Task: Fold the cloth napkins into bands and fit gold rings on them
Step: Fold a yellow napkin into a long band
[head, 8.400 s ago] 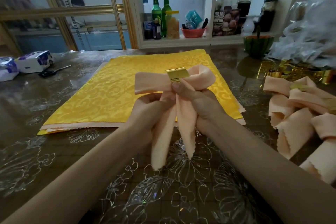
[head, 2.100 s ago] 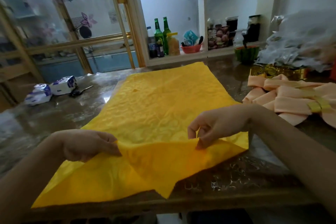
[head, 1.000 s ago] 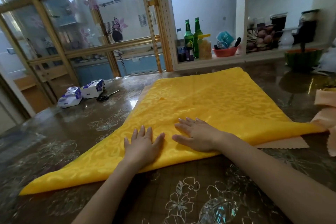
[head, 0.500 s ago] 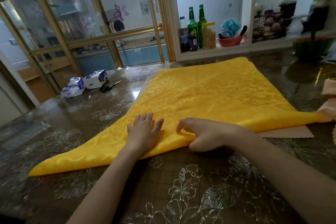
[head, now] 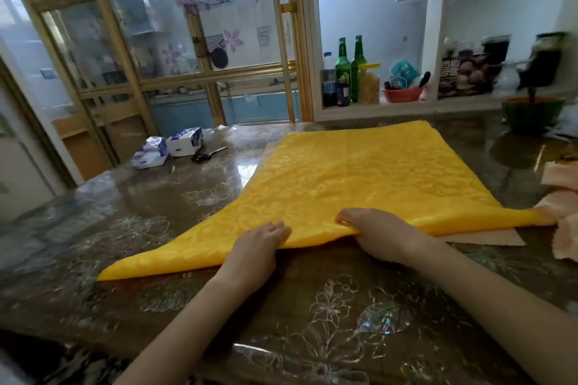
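Folding the yellow napkin (head: 359, 175) into a band: it lies as a triangle on the table (head: 312, 306). Our left hand (head: 259, 247) presses flat on its long near edge; our right hand (head: 378, 234) grips that edge alongside. Next, we judge, comes turning the edge forward evenly.
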Demonstrator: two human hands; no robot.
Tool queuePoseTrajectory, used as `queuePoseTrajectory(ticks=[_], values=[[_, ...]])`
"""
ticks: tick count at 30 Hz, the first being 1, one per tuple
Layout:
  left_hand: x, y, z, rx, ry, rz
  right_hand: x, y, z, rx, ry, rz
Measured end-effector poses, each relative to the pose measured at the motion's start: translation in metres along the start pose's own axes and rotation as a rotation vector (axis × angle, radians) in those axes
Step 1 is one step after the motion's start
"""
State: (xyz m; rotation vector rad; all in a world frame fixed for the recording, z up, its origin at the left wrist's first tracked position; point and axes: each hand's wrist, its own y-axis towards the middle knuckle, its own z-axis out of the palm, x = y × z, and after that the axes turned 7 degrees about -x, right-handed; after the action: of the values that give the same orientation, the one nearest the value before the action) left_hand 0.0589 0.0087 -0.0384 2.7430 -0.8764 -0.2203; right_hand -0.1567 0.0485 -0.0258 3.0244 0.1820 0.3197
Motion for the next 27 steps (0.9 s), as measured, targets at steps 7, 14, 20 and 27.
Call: queuePoseTrajectory(ticks=[7, 14, 20, 27], values=[[0.016, -0.021, -0.011, 0.083, -0.064, -0.020, -0.018, -0.046, -0.020, -0.009, -0.233, 0.052], [0.007, -0.069, -0.046, 0.445, -0.239, -0.054, 0.013, -0.114, -0.038, 0.226, -0.350, -0.018], [-0.021, -0.059, -0.065, 0.519, -0.288, -0.156, 0.018, -0.111, -0.047, 0.294, -0.004, 0.122], [-0.050, -0.037, 0.011, 0.324, -0.083, -0.114, 0.016, -0.082, 0.011, 0.154, 0.014, 0.015]])
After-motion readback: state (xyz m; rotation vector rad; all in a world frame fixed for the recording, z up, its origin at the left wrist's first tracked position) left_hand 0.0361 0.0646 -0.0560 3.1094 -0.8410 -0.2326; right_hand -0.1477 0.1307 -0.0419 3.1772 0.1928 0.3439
